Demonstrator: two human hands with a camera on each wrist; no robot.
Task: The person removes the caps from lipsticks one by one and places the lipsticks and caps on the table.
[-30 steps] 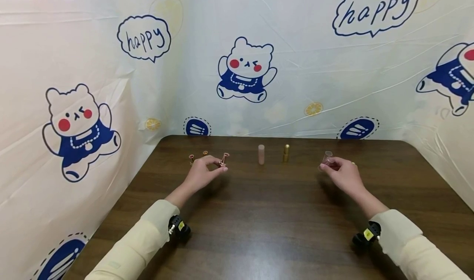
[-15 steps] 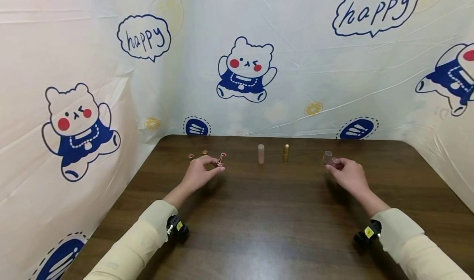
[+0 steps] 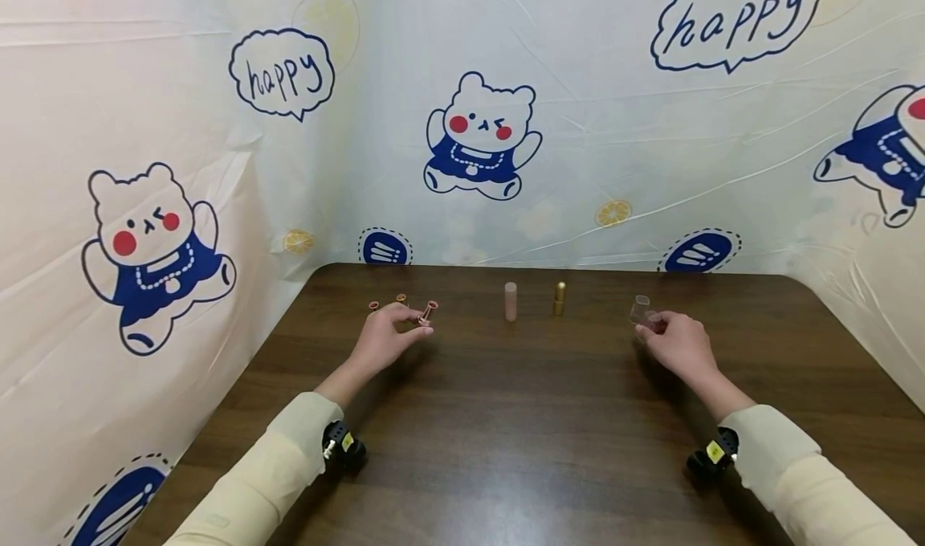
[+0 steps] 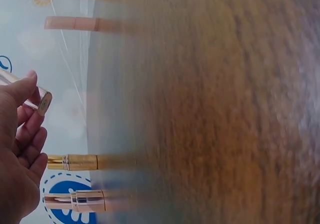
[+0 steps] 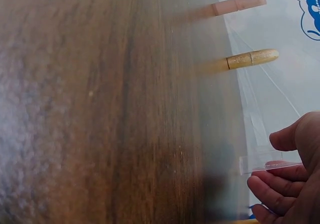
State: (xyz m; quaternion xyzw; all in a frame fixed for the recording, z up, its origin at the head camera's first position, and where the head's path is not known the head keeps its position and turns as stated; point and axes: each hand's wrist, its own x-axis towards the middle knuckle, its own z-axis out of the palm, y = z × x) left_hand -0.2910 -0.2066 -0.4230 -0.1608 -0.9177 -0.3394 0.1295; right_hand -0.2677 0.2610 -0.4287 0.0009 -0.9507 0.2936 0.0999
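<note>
In the head view, my left hand [image 3: 383,341] pinches a shiny rose-gold lipstick tube [image 4: 42,102] between thumb and fingers, tilted and raised off the table. Close behind it a gold lipstick tube [image 4: 80,162] and a rose-gold lipstick tube [image 4: 82,201] stand upright, partly hidden by the hand in the head view. My right hand [image 3: 679,344], at the right, holds a small clear cap [image 3: 654,319] at its fingertips. Just past those fingertips stands another clear cap [image 3: 640,308].
Between the hands, a pink lipstick tube [image 3: 510,302] and a gold bullet-shaped lipstick [image 3: 560,299] stand upright near the back of the brown wooden table [image 3: 491,433]. A printed cloth [image 3: 578,169] hangs behind the table's far edge.
My right hand has drawn slightly to the right, leaving one clear cap standing apart. My left hand has shifted slightly left with the rose-gold lipstick tube. The middle lipsticks have not moved.
</note>
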